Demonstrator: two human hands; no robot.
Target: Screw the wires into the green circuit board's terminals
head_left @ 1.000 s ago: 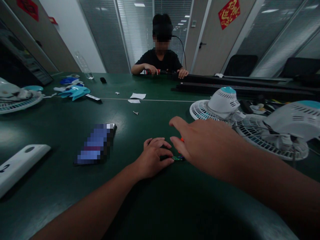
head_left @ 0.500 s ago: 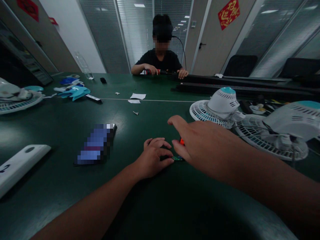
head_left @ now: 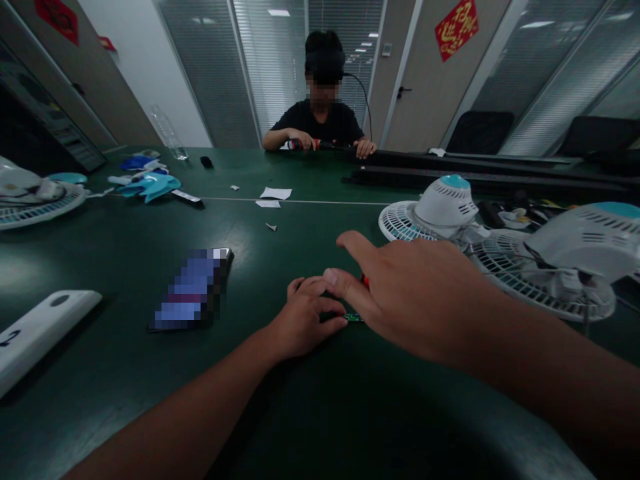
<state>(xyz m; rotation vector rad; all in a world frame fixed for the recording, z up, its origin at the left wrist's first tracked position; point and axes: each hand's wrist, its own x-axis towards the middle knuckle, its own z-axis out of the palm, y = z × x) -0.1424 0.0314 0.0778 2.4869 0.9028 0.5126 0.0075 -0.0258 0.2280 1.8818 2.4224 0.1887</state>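
Near the middle of the green table, my left hand pinches the left end of a small green circuit board between thumb and fingertips. The board lies low at the table top, its right end covered by my other hand. Over it sits my right hand, back upward, with index finger and thumb stretched toward the left. A bit of an orange-red object shows beside its thumb, apparently within the curled fingers. The palm hides the rest, so its kind is unclear.
A phone and a white casing lie on the left. White fan housings stand right. Paper scraps, blue gloves and a bottle lie farther off. Opposite, a person holds a red-black tool near long black bars.
My right thumb has lifted and stretched left, toward the left hand's fingers, covering more of the orange-red object. My left hand and the circuit board have stayed in place.
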